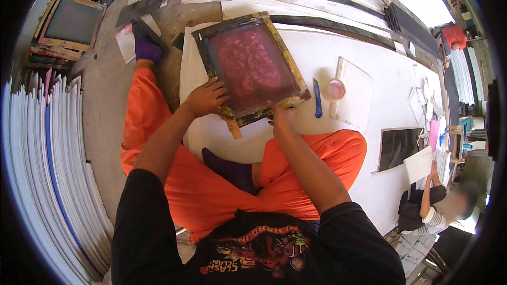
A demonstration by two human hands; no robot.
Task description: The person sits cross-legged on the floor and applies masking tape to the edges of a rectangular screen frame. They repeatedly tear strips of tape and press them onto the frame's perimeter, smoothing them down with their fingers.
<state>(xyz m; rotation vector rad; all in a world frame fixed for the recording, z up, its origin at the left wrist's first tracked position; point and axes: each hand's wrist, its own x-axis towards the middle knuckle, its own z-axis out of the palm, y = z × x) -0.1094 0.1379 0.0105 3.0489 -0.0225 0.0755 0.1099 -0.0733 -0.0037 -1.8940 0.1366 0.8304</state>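
Screen-printing frame [253, 63] was held askew over the far-left corner of the white board [391, 89], left hand [207, 97] gripping its left side, right hand [283, 116] its near side; even pressure from both likely guarded best against twisting.

One head-worn fisheye, facing steeply down; black shirt [253, 253] close at lower centre, left hand [209, 97] and right hand [283, 115] around mid-frame.

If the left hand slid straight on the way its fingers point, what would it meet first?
The left hand is on the wooden frame; straight on, it would probably meet the dark reddish mesh first, though depth is unclear from this one view.
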